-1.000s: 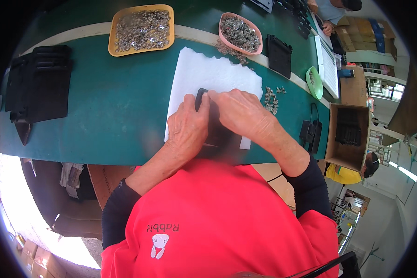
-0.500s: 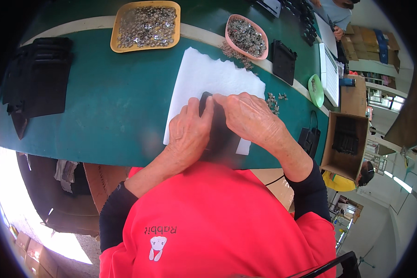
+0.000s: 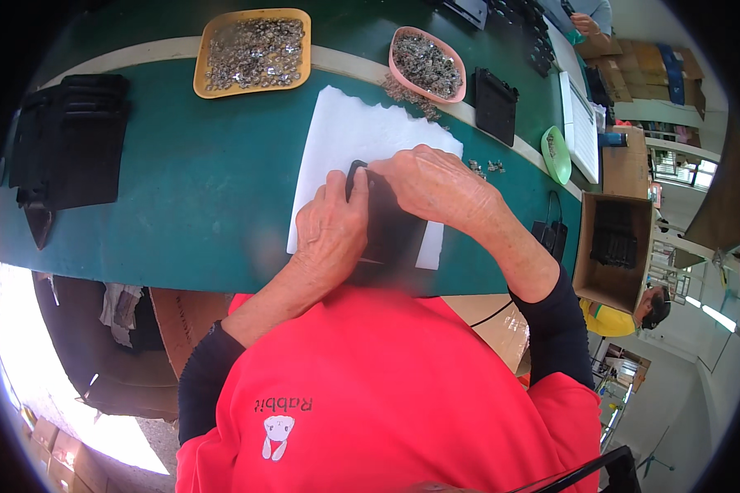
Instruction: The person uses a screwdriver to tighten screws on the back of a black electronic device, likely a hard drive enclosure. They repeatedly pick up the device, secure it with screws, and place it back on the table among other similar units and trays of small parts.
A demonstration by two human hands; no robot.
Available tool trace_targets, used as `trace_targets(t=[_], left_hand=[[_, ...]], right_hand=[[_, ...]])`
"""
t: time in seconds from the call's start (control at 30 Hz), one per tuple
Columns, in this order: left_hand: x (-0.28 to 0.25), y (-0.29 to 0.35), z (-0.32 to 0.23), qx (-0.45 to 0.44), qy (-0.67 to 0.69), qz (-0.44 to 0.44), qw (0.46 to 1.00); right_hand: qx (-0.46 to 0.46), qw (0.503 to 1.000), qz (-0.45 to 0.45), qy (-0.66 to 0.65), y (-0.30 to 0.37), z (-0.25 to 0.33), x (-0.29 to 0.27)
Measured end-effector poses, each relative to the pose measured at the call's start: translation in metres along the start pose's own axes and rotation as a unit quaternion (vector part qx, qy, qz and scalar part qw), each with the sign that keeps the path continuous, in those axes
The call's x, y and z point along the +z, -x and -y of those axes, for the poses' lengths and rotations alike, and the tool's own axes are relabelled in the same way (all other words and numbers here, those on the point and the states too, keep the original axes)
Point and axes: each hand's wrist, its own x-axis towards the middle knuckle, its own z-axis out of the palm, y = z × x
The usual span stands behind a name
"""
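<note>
A dark, flat plastic part (image 3: 390,242) lies partly over a white foam sheet (image 3: 329,131) in front of me; its near end is blurred. My left hand (image 3: 329,222) grips its left side, the fingers closed along the edge toward the far end. At that same far corner, my right hand (image 3: 440,185) has thumb and fingers pinched together. Whatever sits in the pinch is hidden or too small to make out. Small metal pieces (image 3: 495,166) lie on the green table just beyond the right hand.
A yellow tray (image 3: 199,82) and a pink bowl (image 3: 460,92) hold many small metal pieces. Black plastic parts (image 3: 78,152) are stacked at left, another black part (image 3: 495,107) at right. Farther right are a green bowl (image 3: 557,168), a cardboard box (image 3: 588,283) and other people.
My right hand has risen slightly at the part's far corner, its wrist turned a little. The left hand keeps its hold. The whole view has shifted slightly.
</note>
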Motion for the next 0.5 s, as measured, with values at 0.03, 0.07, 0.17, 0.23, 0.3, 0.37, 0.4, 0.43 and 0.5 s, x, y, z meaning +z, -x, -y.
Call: trace_targets(t=[0.03, 0.07, 0.17, 0.23, 0.3, 0.37, 0.4, 0.43, 0.5], left_hand=[[0.000, 0.001, 0.001, -0.001, -0.008, 0.003, 1.000], [0.000, 0.002, 0.001, -0.002, -0.015, 0.007, 1.000], [0.000, 0.001, -0.001, 0.005, -0.026, 0.009, 1.000], [-0.001, 0.001, -0.001, 0.016, -0.025, -0.002, 1.000], [-0.002, 0.000, -0.002, 0.022, -0.026, -0.009, 0.999], [-0.002, 0.001, -0.002, 0.020, -0.029, -0.011, 0.999], [-0.003, 0.001, -0.002, 0.018, -0.029, -0.009, 0.999], [-0.003, 0.001, -0.003, 0.014, -0.028, -0.009, 0.999], [-0.003, 0.000, -0.003, 0.004, -0.030, 0.002, 1.000]], right_hand=[[-0.006, 1.000, 0.007, 0.003, 0.002, -0.001, 0.000], [0.005, 1.000, -0.007, -0.002, 0.006, -0.002, 0.002], [0.038, 0.998, -0.038, -0.026, 0.020, -0.004, 0.016], [0.065, 0.996, -0.042, -0.051, 0.024, -0.006, 0.024], [0.064, 0.996, -0.045, -0.043, 0.025, -0.008, 0.028], [0.053, 0.996, -0.056, -0.044, 0.025, -0.010, 0.033], [0.043, 0.996, -0.067, -0.047, 0.025, -0.012, 0.034], [0.032, 0.995, -0.078, -0.050, 0.025, -0.013, 0.036], [0.044, 0.996, -0.061, -0.038, 0.024, -0.012, 0.032]])
